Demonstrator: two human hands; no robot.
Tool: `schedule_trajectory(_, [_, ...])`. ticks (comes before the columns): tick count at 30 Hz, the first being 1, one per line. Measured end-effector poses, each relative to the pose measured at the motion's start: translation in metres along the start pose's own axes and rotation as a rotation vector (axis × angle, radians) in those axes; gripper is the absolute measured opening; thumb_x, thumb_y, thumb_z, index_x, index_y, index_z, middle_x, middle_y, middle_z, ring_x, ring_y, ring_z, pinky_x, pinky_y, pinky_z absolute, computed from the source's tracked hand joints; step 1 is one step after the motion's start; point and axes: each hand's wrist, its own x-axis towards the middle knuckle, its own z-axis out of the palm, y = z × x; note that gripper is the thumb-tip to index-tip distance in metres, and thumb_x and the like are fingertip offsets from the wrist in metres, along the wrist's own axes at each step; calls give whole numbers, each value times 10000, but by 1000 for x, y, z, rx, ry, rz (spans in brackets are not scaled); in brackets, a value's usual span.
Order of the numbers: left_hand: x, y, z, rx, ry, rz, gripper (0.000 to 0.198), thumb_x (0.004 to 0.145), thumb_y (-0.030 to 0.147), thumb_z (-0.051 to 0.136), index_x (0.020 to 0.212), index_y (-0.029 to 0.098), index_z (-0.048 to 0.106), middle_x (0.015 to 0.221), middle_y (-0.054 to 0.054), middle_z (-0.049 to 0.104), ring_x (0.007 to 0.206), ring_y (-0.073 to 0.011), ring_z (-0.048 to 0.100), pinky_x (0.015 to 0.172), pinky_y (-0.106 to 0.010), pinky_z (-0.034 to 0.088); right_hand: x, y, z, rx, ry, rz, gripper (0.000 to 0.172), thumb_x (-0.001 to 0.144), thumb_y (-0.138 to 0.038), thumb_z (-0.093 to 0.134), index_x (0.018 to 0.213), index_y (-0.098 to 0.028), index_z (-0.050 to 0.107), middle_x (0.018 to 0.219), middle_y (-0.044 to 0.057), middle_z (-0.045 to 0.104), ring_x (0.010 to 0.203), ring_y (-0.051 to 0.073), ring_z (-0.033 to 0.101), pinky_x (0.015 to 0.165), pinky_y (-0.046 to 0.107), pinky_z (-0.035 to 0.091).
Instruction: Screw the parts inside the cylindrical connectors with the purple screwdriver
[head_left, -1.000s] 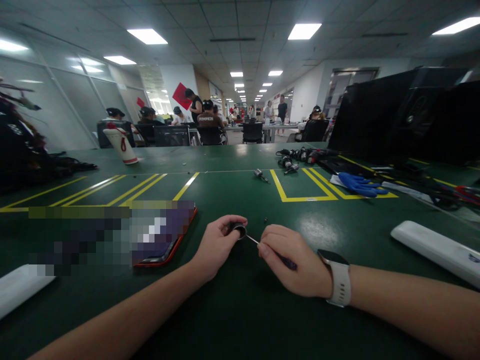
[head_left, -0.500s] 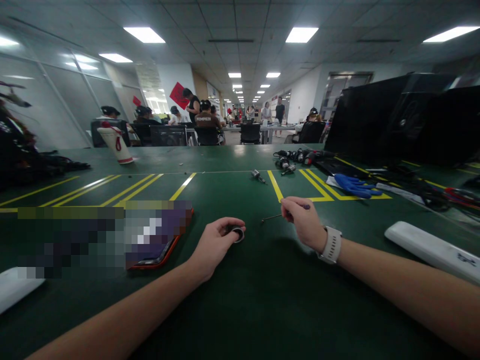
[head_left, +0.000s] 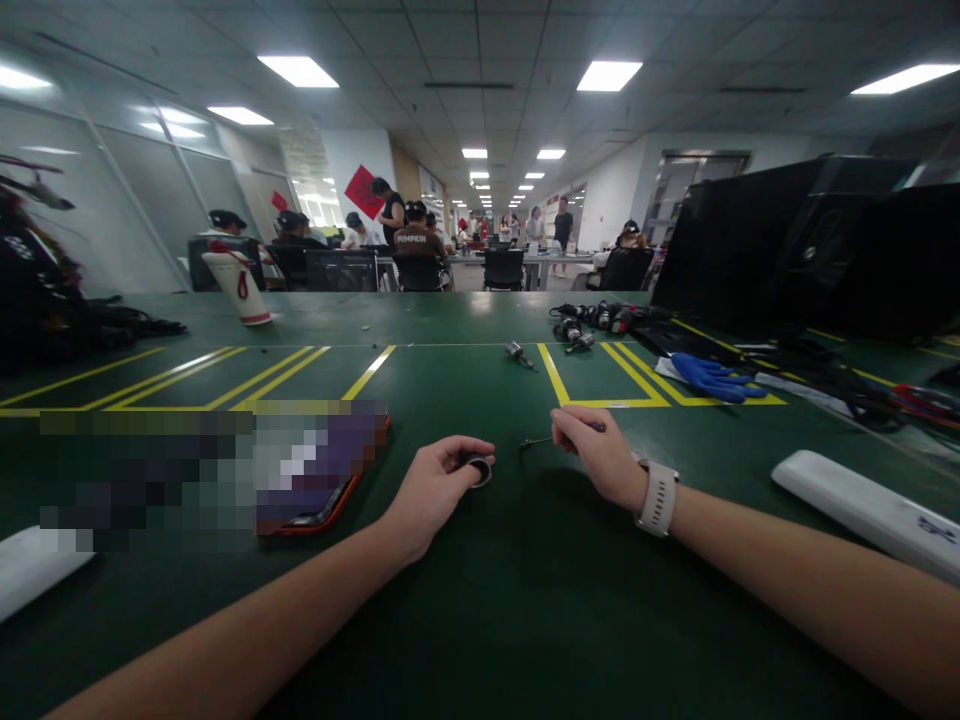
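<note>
My left hand (head_left: 427,495) is closed on a small, round, hollow metal part (head_left: 483,472), its open end facing right and the rest hidden by my fingers. In my right hand (head_left: 600,455), pinched between thumb and fingers, is a slim screwdriver (head_left: 537,442). Its thin shaft points left toward the round part, with a short gap between them. A tiny dark bit shows at the shaft's tip, too small to name. The end of the handle sticks out behind my fingers. Both hands are low over the green table (head_left: 480,620).
Left of my left hand lies a purple item with an orange edge (head_left: 341,470), partly pixelated. Ahead are a small metal part (head_left: 519,355) and several motor-like parts (head_left: 574,333). A blue glove (head_left: 709,375), a white bar (head_left: 862,505) and a paper cup (head_left: 238,290) stand farther out.
My right hand has moved slightly left and down, bringing the screwdriver's tip a little closer to the round part. My left hand keeps its grip. The whole view has shifted slightly.
</note>
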Motion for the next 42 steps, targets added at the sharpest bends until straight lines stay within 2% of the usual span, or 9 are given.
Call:
schedule_trajectory(8, [2, 0, 0, 14, -1, -44, 267, 723, 110, 600, 981, 159, 647, 1034, -80, 672, 1043, -221, 588, 932, -384, 449, 0, -1, 2, -28, 5, 45, 359, 797, -334, 427, 472, -184, 458, 464, -39, 401, 495, 116, 415, 523, 255, 315])
schedule_trajectory(15, [1, -4, -3, 11, -13, -26, 316, 724, 73, 579, 1018, 183, 609, 1107, -78, 625, 1062, -219, 577, 941, -385, 438, 10, -12, -4, -11, 13, 145, 323, 714, -262, 496, 402, -177, 483, 399, -35, 395, 445, 110, 388, 478, 260, 269])
schedule_trajectory(20, [1, -5, -3, 17, -2, -34, 402, 714, 51, 573, 1082, 211, 578, 1154, -73, 604, 1064, -214, 577, 937, -380, 434, 13, -11, -5, 138, 32, 250, 294, 674, -273, 515, 401, -173, 476, 386, -35, 389, 382, 88, 350, 400, 240, 210])
schedule_trajectory(24, [2, -5, -3, -21, 38, -16, 363, 707, 87, 612, 1051, 200, 587, 1132, -69, 622, 1054, -212, 584, 937, -367, 438, 7, -4, 1, 319, 81, 260, 290, 700, -357, 497, 472, -183, 452, 429, -42, 386, 371, 79, 326, 369, 224, 206])
schedule_trajectory(28, [1, -2, -2, -33, 72, -35, 332, 718, 123, 627, 1042, 186, 600, 1131, -75, 629, 1049, -208, 586, 937, -364, 443, -5, -10, 6, 440, 79, 150, 308, 757, -385, 458, 523, -187, 435, 498, -40, 391, 426, 84, 339, 401, 225, 253])
schedule_trajectory(31, [0, 1, -1, -28, 90, -31, 336, 718, 118, 624, 1048, 180, 609, 1121, -75, 636, 1032, -203, 594, 934, -359, 448, -17, -20, 7, 430, -24, 41, 316, 791, -368, 474, 540, -176, 488, 542, -22, 431, 487, 99, 383, 450, 238, 293])
schedule_trajectory(34, [-1, 4, 1, -39, 96, 5, 344, 706, 98, 621, 1043, 166, 619, 1101, -78, 651, 1018, -200, 601, 929, -349, 453, -28, -29, 9, 199, -167, -193, 306, 858, -303, 432, 598, -170, 522, 611, 1, 474, 565, 120, 435, 524, 261, 336])
schedule_trajectory(36, [-2, 6, 4, -57, 97, 9, 347, 695, 86, 618, 1035, 156, 625, 1085, -84, 663, 1008, -205, 608, 926, -351, 455, -33, -32, 11, 13, -207, -341, 300, 894, -255, 377, 643, -171, 517, 652, 11, 487, 601, 130, 451, 564, 274, 350])
schedule_trajectory(42, [-4, 8, 6, -59, 99, 22, 363, 674, 96, 632, 1034, 139, 630, 1023, -85, 695, 977, -207, 629, 918, -338, 461, -37, -31, 17, -177, -267, -503, 254, 904, -194, 361, 686, -171, 490, 673, 25, 484, 650, 144, 460, 602, 281, 371])
